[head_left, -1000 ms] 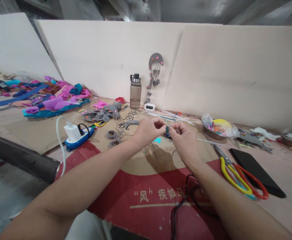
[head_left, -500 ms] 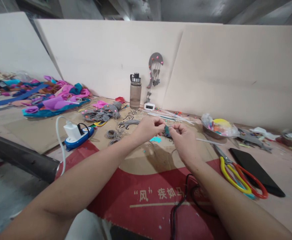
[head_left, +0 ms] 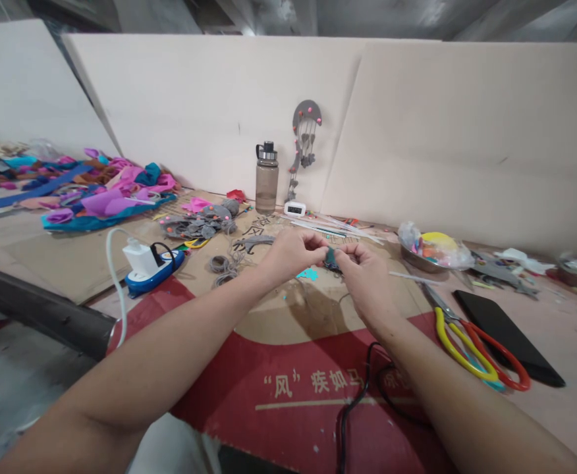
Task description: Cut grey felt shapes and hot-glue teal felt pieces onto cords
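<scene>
Left hand [head_left: 294, 258] and right hand [head_left: 366, 275]: narrow grip, both pinching dark-green piece [head_left: 330, 257] between them. Right of grip: metal bowl [head_left: 421, 263] holding bagged colourful bits [head_left: 437, 245]. Beyond grip, leftward: upright bottle [head_left: 267, 176], liquid [head_left: 266, 202] inside.

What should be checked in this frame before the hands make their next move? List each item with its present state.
1. Left hand at the dark green piece: ok, fingertips at its edge.
2. Right hand on the same piece: ok, thumb and fingers pinch it.
3. Scissors out of the hands: ok, lying to the right.
4. Bottle upright: ok.
5. Black cable free of the right forearm: cannot tell; they overlap in view.
</scene>
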A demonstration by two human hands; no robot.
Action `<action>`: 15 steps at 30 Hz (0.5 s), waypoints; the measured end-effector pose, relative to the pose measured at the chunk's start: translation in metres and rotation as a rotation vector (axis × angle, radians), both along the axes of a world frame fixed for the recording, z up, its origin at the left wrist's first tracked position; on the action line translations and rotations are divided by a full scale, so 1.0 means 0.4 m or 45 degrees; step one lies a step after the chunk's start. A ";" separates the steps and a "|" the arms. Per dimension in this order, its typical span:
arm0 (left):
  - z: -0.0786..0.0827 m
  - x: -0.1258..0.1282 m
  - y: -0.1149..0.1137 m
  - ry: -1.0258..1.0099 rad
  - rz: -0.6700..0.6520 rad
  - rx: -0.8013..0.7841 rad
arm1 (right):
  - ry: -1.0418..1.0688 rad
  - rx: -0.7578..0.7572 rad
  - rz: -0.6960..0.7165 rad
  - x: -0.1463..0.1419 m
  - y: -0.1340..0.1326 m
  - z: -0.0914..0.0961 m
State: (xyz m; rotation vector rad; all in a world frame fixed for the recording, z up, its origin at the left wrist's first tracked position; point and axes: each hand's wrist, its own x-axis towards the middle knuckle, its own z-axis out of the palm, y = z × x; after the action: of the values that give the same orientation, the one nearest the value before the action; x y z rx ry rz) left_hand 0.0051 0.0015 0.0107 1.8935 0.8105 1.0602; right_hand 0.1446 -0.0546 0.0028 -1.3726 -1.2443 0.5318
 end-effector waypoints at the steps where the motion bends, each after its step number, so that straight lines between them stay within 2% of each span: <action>1: 0.000 0.001 -0.003 0.003 0.022 0.028 | -0.012 -0.002 -0.001 -0.002 -0.001 0.000; 3: 0.004 0.001 -0.008 0.000 0.040 0.044 | -0.040 -0.012 -0.007 -0.005 -0.004 0.000; 6: 0.012 -0.005 -0.010 -0.016 0.009 -0.042 | -0.058 -0.027 -0.002 -0.010 -0.008 0.003; 15: 0.004 -0.012 0.017 -0.166 -0.261 -0.438 | 0.030 -0.012 -0.011 -0.002 -0.001 -0.004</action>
State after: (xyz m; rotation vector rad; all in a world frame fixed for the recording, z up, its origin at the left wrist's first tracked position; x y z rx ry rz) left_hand 0.0002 0.0084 0.0122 1.5623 0.6603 0.8477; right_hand 0.1438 -0.0551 0.0013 -1.3749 -1.2175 0.5470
